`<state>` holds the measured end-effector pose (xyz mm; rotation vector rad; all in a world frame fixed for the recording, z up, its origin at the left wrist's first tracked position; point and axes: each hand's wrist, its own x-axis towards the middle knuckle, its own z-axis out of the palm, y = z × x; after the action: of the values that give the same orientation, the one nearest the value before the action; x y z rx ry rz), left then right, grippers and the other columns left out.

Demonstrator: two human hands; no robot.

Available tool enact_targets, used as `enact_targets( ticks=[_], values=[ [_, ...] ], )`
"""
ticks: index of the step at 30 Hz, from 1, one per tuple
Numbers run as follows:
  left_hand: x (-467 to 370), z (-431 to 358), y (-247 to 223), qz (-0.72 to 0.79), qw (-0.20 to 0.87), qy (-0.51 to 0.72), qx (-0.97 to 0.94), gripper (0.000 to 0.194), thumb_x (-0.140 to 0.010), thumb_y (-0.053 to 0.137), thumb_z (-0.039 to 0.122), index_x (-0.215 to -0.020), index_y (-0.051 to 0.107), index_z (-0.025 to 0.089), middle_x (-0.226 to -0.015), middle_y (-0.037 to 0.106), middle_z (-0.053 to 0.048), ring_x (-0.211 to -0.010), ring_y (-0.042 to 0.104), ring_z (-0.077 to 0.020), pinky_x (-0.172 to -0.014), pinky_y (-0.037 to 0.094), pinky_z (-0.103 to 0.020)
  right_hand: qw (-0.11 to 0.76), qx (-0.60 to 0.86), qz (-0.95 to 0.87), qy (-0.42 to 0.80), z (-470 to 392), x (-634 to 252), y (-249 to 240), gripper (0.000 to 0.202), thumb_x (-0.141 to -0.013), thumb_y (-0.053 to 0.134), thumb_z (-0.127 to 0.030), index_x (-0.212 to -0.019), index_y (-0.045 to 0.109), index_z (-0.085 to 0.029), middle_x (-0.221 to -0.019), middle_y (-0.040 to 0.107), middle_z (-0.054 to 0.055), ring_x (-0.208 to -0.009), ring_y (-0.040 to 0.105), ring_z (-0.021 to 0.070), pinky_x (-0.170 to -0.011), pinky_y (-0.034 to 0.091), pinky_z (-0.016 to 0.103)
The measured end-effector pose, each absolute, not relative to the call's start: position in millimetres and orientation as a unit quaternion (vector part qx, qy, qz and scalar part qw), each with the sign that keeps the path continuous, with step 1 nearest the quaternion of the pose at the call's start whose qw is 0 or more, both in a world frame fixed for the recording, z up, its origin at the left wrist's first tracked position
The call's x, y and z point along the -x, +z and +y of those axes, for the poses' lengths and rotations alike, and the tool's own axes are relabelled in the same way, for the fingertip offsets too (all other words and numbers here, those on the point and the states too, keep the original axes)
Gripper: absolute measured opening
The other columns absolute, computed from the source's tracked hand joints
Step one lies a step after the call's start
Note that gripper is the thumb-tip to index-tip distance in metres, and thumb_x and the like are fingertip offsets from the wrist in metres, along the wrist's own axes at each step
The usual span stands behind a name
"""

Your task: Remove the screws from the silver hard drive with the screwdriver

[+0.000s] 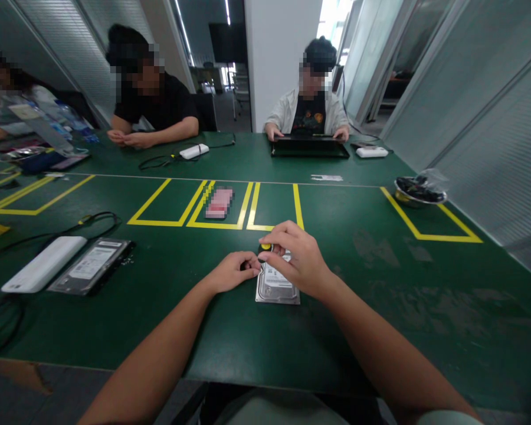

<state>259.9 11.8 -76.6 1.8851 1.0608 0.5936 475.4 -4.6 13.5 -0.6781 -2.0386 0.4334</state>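
A silver hard drive (278, 289) with a white label lies flat on the green table in front of me. My right hand (298, 260) is over its upper part, thumb and fingers closed around a stubby black-and-yellow screwdriver (266, 247). Only the screwdriver's thick handle shows; its tip is hidden. At the drive's left edge is my left hand (236, 271), with fingers curled and thumb and fingertips pinching that edge. Part of the drive's far end is covered by my right hand.
Left of me lie a second hard drive (91, 267), a white power bank (44, 264) and black cables. Yellow tape outlines run across the table, one around a pink item (219, 203). A metal bowl (420, 192) stands far right. Several people sit opposite, one holding a black tray (310, 146).
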Motion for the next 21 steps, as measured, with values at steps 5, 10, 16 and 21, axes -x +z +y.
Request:
enact_targets(
  ticks=[5,10,16,21],
  values=[
    [-259.8,12.2,-76.3,0.421,0.447,0.232,-0.754,0.014,-0.084,0.063,0.028,-0.085,0.063,0.014,-0.075,0.059,0.001,-0.07,0.051,-0.0125,-0.066,0.04,-0.024,0.46,0.264,-0.831,0.168,-4.3,-475.4,13.3,0.016,-0.09,0.061,-0.02,-0.104,0.067,-0.018,-0.097,0.063,0.006,-0.089,0.061,0.0158,-0.075,0.053,0.03],
    [-259.3,12.4,-77.3,0.427,0.444,0.226,-0.755,0.014,-0.084,0.063,0.028,-0.084,0.063,0.014,-0.074,0.059,0.001,-0.069,0.052,-0.0125,-0.065,0.04,-0.024,0.454,0.254,-0.839,0.158,-5.1,-475.3,17.3,0.017,-0.093,0.056,-0.017,-0.106,0.066,-0.016,-0.099,0.068,0.008,-0.092,0.063,0.0162,-0.078,0.053,0.031],
    [-259.0,12.2,-77.3,0.427,0.433,0.226,-0.761,0.013,-0.084,0.063,0.027,-0.083,0.063,0.014,-0.074,0.059,0.001,-0.069,0.052,-0.0125,-0.065,0.04,-0.024,0.455,0.241,-0.844,0.15,-4.8,-474.7,16.7,0.017,-0.093,0.055,-0.018,-0.105,0.066,-0.017,-0.106,0.069,0.009,-0.101,0.064,0.0176,-0.086,0.054,0.035],
    [-259.1,12.5,-77.0,0.422,0.438,0.227,-0.76,0.012,-0.084,0.063,0.026,-0.086,0.064,0.014,-0.074,0.059,0.001,-0.07,0.052,-0.0125,-0.065,0.04,-0.024,0.481,0.255,-0.828,0.139,-4.4,-474.7,12.0,0.012,-0.09,0.063,-0.021,-0.1,0.068,-0.017,-0.099,0.065,0.008,-0.093,0.063,0.0162,-0.08,0.053,0.032]
  ],
)
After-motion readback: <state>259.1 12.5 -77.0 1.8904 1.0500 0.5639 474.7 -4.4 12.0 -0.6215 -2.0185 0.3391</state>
